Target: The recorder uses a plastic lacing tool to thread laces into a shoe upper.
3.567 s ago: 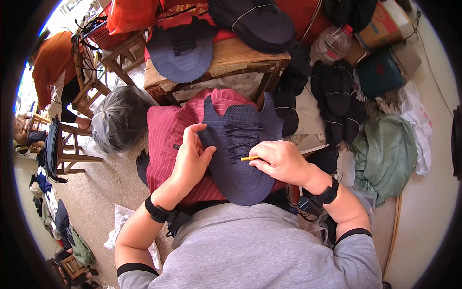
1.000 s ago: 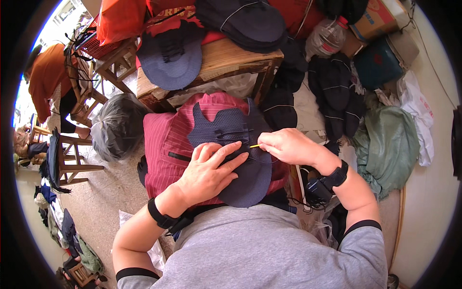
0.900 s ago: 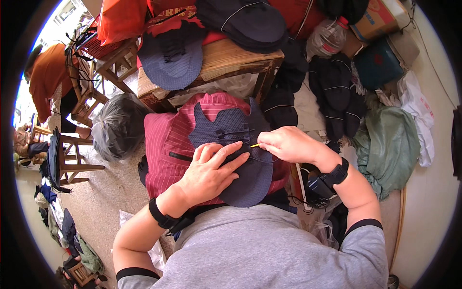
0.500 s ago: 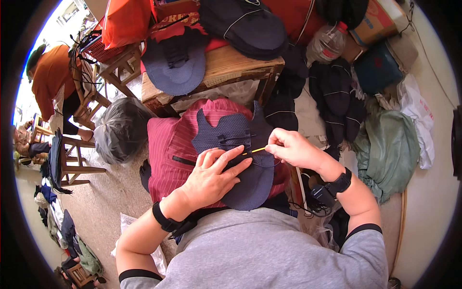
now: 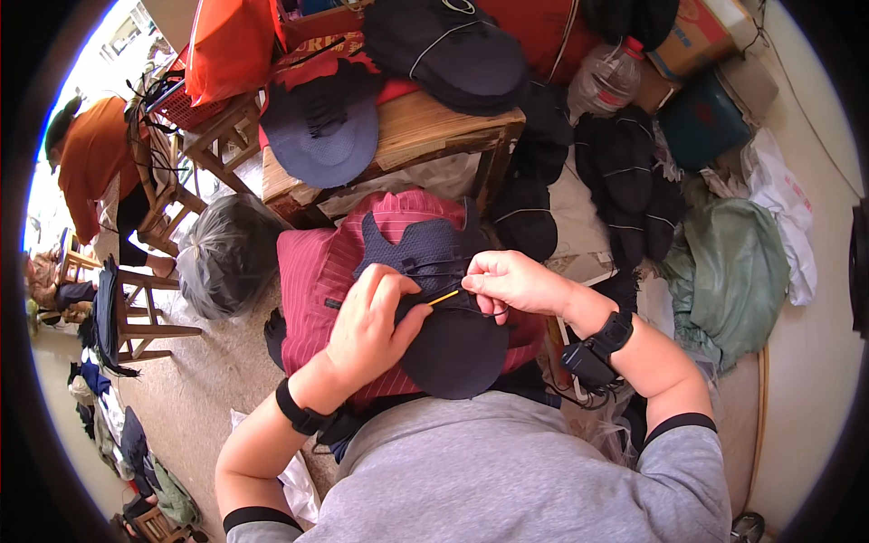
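Note:
A navy textured shoe upper (image 5: 434, 246) with black laces lies across a maroon pinstriped cushion in my lap. Its darker, smooth, rounded part (image 5: 457, 353) points toward me. Over its left edge, my left hand (image 5: 367, 317) is closed, fingers curled, with a thin yellow stick (image 5: 444, 297) at the thumb tip. The stick's other end reaches to my right hand (image 5: 502, 282), which pinches a thin black lace over the upper's right side. Whether stick and lace are joined cannot be made out. The maroon cushion (image 5: 303, 262) shows around the upper.
Ahead stands a wooden bench (image 5: 434, 131) bearing another upper (image 5: 321, 136) and a tied dark stack (image 5: 453, 59). More dark bundles (image 5: 629, 163) lie to the right, near a green sack (image 5: 724, 271). At left are a grey plastic bag (image 5: 226, 253) and a person in orange (image 5: 98, 154).
My left hand has lifted from lying flat on the upper and curled its fingers. The right hand has moved left, and the yellow stick now lies between both hands.

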{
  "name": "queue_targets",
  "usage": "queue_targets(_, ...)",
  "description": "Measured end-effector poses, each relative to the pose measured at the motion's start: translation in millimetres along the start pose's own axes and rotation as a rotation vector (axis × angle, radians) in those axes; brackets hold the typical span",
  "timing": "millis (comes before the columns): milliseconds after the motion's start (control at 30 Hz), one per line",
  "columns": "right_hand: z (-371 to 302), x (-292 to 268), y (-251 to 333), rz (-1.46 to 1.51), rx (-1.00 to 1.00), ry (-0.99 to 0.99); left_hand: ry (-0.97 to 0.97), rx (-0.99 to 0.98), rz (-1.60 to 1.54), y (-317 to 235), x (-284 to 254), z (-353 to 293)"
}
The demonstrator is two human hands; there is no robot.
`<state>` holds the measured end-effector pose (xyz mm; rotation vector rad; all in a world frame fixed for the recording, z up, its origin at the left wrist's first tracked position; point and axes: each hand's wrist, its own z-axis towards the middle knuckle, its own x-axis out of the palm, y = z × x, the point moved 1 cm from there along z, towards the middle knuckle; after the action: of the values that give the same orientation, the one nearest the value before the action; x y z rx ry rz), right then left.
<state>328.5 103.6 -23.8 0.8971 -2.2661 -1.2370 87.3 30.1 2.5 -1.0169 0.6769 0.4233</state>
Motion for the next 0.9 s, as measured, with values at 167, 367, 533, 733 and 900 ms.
queue_targets(167,2,0,-2,0.043,0.012,0.029,0.208,0.056,0.322,3,7,10)
queue_targets(367,4,4,1,-0.031,0.017,-0.020,0.322,0.234,0.273,10,17,14)
queue_targets(533,5,6,-2,-0.035,-0.024,-0.025,0.335,0.339,0.101,14,3,7)
queue_targets(733,7,-2,-8,-0.012,-0.011,-0.070,0.282,0.117,-0.005,27,-32,-24)
queue_targets(900,12,1,-6,-0.001,0.012,-0.016,0.198,0.066,0.135,4,-13,2)
